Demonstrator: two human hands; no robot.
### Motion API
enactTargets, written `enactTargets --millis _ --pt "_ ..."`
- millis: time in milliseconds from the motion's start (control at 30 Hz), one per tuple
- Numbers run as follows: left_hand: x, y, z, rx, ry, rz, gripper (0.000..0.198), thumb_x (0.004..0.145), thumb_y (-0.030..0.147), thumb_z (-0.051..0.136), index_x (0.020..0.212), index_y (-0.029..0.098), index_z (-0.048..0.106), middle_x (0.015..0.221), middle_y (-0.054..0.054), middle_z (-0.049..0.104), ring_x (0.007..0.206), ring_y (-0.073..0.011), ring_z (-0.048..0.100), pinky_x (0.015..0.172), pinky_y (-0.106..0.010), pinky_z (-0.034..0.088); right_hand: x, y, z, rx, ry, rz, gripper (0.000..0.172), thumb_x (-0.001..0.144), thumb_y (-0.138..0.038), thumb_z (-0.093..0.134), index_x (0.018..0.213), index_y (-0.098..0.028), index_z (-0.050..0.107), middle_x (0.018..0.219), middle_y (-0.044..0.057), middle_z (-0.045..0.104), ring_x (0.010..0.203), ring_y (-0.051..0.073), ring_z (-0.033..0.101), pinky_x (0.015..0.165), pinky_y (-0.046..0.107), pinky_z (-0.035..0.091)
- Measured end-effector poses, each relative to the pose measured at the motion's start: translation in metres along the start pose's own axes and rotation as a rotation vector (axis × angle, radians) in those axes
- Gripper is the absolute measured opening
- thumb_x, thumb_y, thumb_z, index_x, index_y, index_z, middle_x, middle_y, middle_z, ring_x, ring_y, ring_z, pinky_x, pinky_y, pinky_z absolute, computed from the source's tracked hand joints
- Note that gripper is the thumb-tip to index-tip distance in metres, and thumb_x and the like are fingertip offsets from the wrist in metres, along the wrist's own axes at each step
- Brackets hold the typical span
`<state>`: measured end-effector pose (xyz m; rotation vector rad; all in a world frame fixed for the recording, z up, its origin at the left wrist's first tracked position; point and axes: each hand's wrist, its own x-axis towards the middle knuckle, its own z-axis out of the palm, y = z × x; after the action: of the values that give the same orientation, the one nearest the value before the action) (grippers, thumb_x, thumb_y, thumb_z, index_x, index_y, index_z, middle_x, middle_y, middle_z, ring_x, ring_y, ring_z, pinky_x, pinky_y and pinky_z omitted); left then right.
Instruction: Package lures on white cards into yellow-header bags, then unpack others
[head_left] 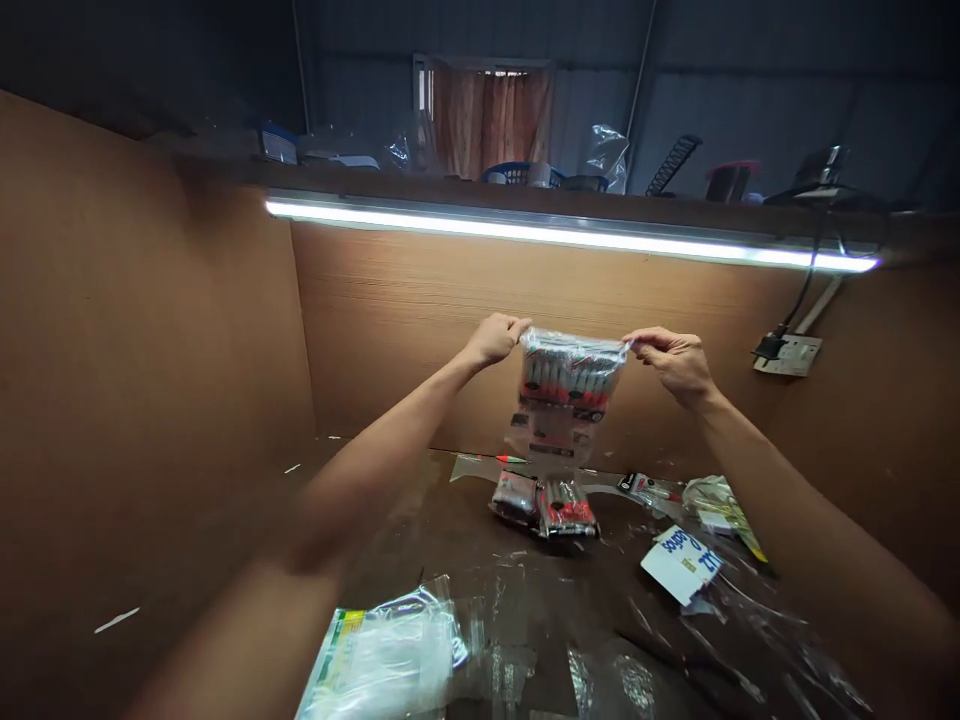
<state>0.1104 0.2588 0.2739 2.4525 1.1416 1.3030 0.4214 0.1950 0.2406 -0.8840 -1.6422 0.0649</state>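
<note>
I hold a clear plastic bag (564, 395) up in front of the back wall, a row of small red-and-white sticks packed inside it. My left hand (495, 338) pinches the bag's top left corner. My right hand (675, 360) pinches the top right corner. Both arms are stretched forward and the bag hangs above the dark table (465, 560).
Two small filled packets (546, 503) lie on the table under the bag. A white card with blue writing (681, 563), a stack of clear bags (390, 655) and loose plastic lie nearer me. Brown partition walls enclose the bench. A light strip (570, 235) and a wall socket (787, 353) sit at the back.
</note>
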Motion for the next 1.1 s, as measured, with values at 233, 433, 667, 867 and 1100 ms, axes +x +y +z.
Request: enactTargets --millis 233,433,667,867,1100 --pt "-0.008 -0.011 0.017 0.043 -0.029 0.015 0.044 0.089 0.042 0.056 0.052 0.018 0.053 0.05 0.002 0.044 0.054 -0.0134 0.038 0.059 -0.028 0.024 -0.001 0.011 -0.002 -0.112 -0.096 0.051 0.027 0.082 -0.042 0.066 0.088 -0.018 0.077 0.079 0.006 0.072 0.059 0.012 0.056 0.054 0.023 0.045" --pt "-0.003 -0.008 0.029 0.054 -0.039 0.026 0.048 0.093 0.048 0.047 0.056 0.018 0.056 0.053 0.001 0.049 0.055 -0.0136 0.041 0.058 -0.027 0.025 0.004 0.009 -0.014 -0.182 -0.089 0.113 0.03 0.08 -0.044 0.067 0.089 -0.017 0.076 0.071 0.005 0.07 0.051 0.011 0.053 0.049 0.023 0.045" --pt "-0.005 -0.011 0.036 0.078 -0.069 0.0 0.046 0.09 0.05 0.05 0.057 0.02 0.059 0.055 -0.001 0.055 0.056 -0.0156 0.045 0.059 -0.028 0.026 -0.011 0.023 -0.016 -0.111 -0.146 0.225 0.029 0.078 -0.042 0.069 0.089 -0.015 0.076 0.065 0.001 0.066 0.049 0.009 0.054 0.048 0.02 0.044" --pt "-0.028 -0.025 0.051 0.067 -0.091 -0.032 0.049 0.092 0.05 0.045 0.055 0.02 0.057 0.052 -0.001 0.052 0.054 -0.016 0.046 0.058 -0.027 0.026 -0.033 0.031 0.001 0.145 -0.177 0.551 0.035 0.074 -0.044 0.078 0.091 -0.013 0.074 0.074 0.005 0.07 0.059 0.011 0.063 0.053 0.019 0.053" --pt "-0.059 -0.035 0.068 -0.052 -0.177 -0.072 0.052 0.093 0.053 0.041 0.057 0.018 0.055 0.046 0.003 0.046 0.043 -0.012 0.046 0.051 -0.024 0.029 -0.083 0.034 0.025 0.12 -0.222 0.658 0.034 0.068 -0.042 0.083 0.082 -0.012 0.077 0.078 0.008 0.073 0.062 0.013 0.064 0.057 0.02 0.054"
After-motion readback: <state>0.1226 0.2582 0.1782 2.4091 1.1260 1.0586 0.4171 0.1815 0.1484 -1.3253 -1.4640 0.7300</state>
